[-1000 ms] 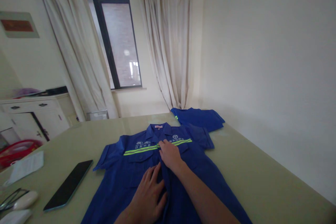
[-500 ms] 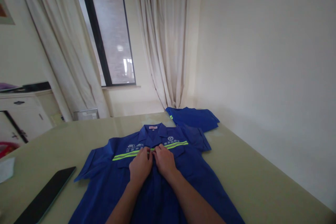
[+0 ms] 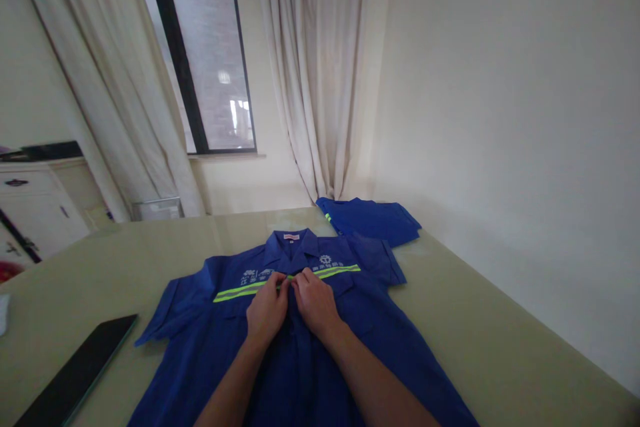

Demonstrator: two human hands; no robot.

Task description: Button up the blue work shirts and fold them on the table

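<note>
Apparently set aside, a dark flat device (image 3: pixel 75 373) lies toward the counter's (image 3: pixel 490 327) near-left corner, partly out of view. Rightward, the blue shirt (image 3: pixel 295 360) is spread toward the near edge, front up within reach; the left hand (image 3: pixel 267 310) and right hand (image 3: pixel 316 305) each have their grip clamped on its chest, probably steadying the cloth. A folded blue garment (image 3: pixel 373 220) sits by the far-right corner. Both hands obscure any button beneath; the hem is cut off.

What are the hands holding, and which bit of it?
The left hand and right hand both pinch the blue shirt at its front, mid-chest, where the bright stripe crosses. The exact bit between the fingertips is hidden.
</note>
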